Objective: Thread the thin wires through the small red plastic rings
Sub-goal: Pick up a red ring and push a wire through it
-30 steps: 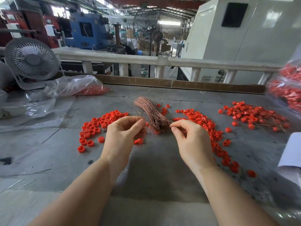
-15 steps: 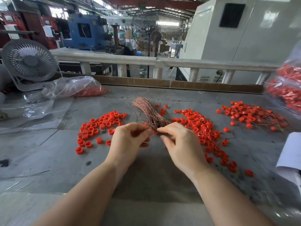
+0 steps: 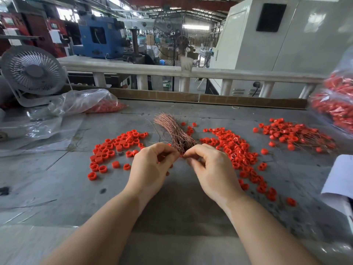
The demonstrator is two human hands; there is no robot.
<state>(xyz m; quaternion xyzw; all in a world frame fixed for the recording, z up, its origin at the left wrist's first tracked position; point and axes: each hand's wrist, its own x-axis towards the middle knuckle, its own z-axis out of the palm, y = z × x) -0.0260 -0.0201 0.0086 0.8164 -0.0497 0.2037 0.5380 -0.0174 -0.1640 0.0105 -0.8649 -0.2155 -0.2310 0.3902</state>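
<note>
Left hand: my left hand [image 3: 152, 165] is out over the middle of the tabletop [image 3: 57, 188], fingers curled in, thumb and forefinger pressed together at the tip. A speck of red shows right at the pinch; I cannot tell whether it's a ring I'm holding.
Right hand: my right hand [image 3: 210, 167] mirrors it, knuckles up, thumb and forefinger pinched together just beside the left fingertips. Whether a single wire sits in that pinch is too fine to see.
Meeting point: both pinches come together at the near end of the wire bundle [image 3: 172, 131], almost touching each other.
Wires: thin copper-coloured strands, gathered tight at the near end by my fingertips and fanning out away from me, lying on the tabletop.
Loose rings, left: a scatter of red rings [image 3: 114, 150] just left of my left hand.
Loose rings, right: a longer trail of red rings [image 3: 238, 150] runs past my right hand toward me.
Far right heap: rings with wires [image 3: 290, 134] sticking out of them, well apart from my hands.
Bags: a clear bag [image 3: 86, 102] with red pieces far left, another bag of red parts [image 3: 336, 104] at the right edge.
Fan: a small grey fan [image 3: 32, 71] stands at the far left corner.
In the way: my own fingers hide the spot where the pinches meet.
</note>
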